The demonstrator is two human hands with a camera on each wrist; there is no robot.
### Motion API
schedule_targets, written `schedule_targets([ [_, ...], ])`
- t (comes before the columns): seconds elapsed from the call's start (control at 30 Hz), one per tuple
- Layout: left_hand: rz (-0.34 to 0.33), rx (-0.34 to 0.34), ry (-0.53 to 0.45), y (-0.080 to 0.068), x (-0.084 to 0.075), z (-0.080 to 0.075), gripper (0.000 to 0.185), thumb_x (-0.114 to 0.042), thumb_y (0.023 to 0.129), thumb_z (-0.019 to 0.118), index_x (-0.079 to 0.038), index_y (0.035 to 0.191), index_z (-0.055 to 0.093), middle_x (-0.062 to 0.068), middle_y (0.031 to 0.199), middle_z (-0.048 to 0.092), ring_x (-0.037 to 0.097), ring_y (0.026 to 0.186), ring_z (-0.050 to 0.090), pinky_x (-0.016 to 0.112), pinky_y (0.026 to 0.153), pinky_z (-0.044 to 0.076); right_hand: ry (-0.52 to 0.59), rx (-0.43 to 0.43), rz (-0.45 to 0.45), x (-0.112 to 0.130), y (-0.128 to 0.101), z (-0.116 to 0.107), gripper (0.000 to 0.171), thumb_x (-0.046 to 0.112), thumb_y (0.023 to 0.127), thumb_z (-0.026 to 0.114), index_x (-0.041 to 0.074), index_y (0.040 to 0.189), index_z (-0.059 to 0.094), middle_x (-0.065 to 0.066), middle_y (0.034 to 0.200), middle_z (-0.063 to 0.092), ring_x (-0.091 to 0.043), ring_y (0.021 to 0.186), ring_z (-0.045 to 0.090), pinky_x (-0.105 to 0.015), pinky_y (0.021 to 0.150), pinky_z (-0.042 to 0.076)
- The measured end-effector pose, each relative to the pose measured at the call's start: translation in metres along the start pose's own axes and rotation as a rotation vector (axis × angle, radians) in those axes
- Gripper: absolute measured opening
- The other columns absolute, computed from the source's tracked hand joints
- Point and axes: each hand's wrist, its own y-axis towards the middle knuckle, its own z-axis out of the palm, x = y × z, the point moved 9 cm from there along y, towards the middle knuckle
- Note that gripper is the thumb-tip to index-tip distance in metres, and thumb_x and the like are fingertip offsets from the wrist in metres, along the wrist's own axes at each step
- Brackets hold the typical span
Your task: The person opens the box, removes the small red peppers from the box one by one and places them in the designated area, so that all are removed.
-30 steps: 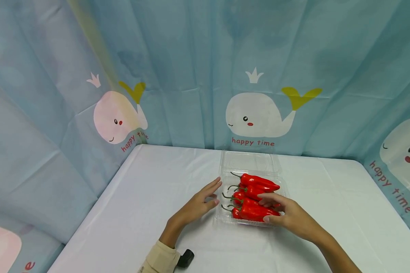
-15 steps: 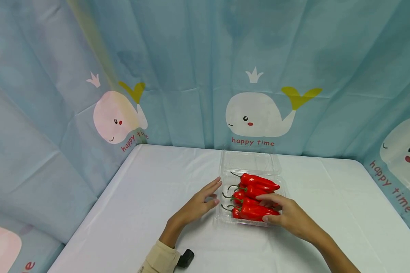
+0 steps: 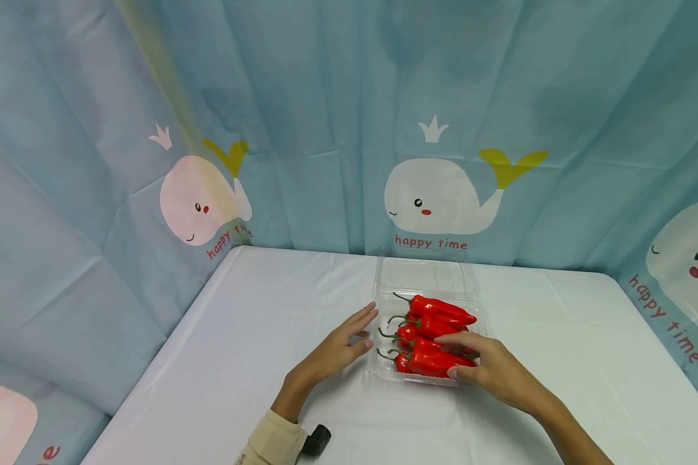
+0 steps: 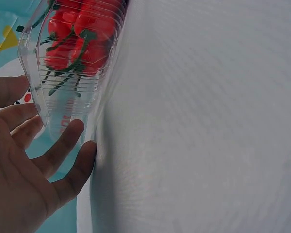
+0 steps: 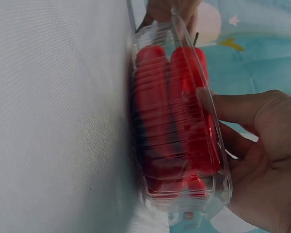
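Observation:
Several glossy red peppers with green stems lie piled in a clear plastic clamshell box. Its lid is folded back behind them. My right hand reaches over the box's right side, thumb and fingers bent round the right end of a near upper pepper; part of this grip is hidden. In the right wrist view the thumb crosses the rim onto a pepper. At the box's left side my left hand has its fingers spread, fingertips at the plastic wall, holding nothing.
A white cloth covers the table. Behind and at the sides hangs a blue curtain printed with whales. A small black device sits at the left sleeve.
My right fingers have shifted slightly left over the peppers. The left hand, the box and the peppers look unmoved.

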Motion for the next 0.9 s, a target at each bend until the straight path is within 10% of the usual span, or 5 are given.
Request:
schedule_targets([
  [0.9,0.006,0.001,0.006,0.0,-0.001,0.0,0.063,-0.018,0.11,0.055,-0.011,0.168,0.032,0.004,0.178,0.019,0.034,0.136,0.058,0.062,0.114,0.045,-0.039,-0.168,0.001,0.008,-0.007,-0.018,0.049,0.011,0.09,0.084,0.019,0.136,0.07,-0.005,0.124,0.069,-0.026,0.1,0.063,-0.026,0.076,0.059],
])
